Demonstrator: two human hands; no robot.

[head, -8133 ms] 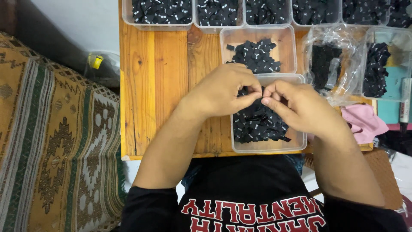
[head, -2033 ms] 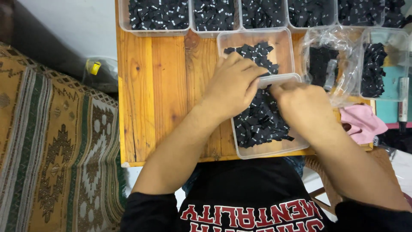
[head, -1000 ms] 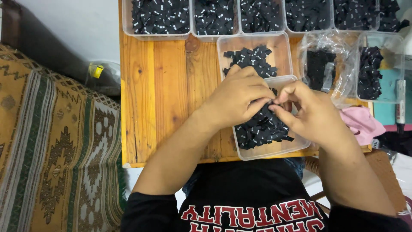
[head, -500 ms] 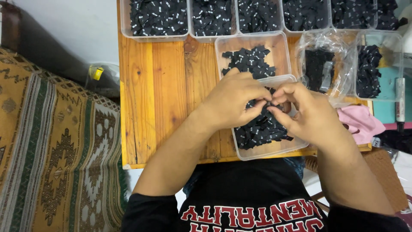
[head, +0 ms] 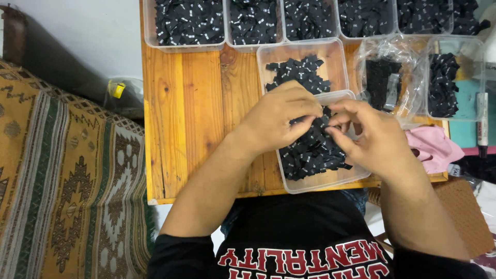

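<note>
My left hand (head: pixel 276 121) and my right hand (head: pixel 369 137) meet over a clear plastic tub (head: pixel 315 183) full of small black fabric labels (head: pixel 310 155). The fingertips of both hands pinch a small black label between them, just above the tub's pile. A second clear tub (head: pixel 268 57) with fewer black labels (head: pixel 297 75) stands just beyond my hands. Both tubs rest on a wooden table (head: pixel 191 113).
A row of clear tubs (head: pixel 188 23) packed with black labels lines the table's far edge. A clear plastic bag (head: pixel 385 77) and another tub (head: pixel 454 82) of labels sit at the right, with a pink cloth (head: pixel 431 147) and a marker (head: pixel 483 119). A patterned rug (head: pixel 67 186) covers the floor at left.
Two seconds ago both hands reached down into the near tub; since then they have lifted slightly and come together, fingertips working on a label above the pile.
</note>
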